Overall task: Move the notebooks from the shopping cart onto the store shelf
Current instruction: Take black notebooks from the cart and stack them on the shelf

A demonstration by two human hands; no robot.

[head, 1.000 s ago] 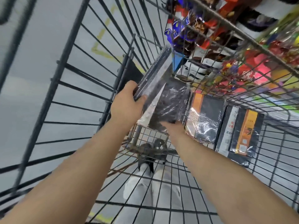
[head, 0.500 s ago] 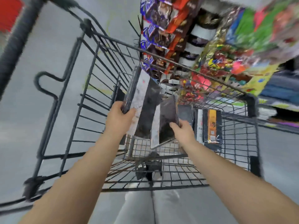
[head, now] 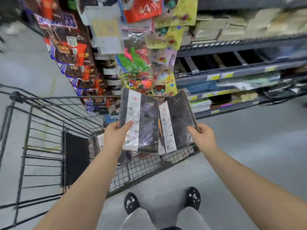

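Two wrapped notebooks are recorded, held side by side above the shopping cart (head: 49, 98). The left notebook (head: 141, 123) is gripped by the left hand (head: 114, 136), the right notebook (head: 178, 120) by the right hand (head: 203, 136). A grey floor (head: 249, 143) is noted beneath. The stocked store shelf (head: 232, 75) is seen far right, with hanging snack packets (head: 69, 47) far left.

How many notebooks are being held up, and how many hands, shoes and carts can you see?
Notebooks held up: 2, left notebook and right notebook
Hands: 2, left hand and right hand
Shoes: 2, left shoe and right shoe
Carts: 1, cart
Total: 7
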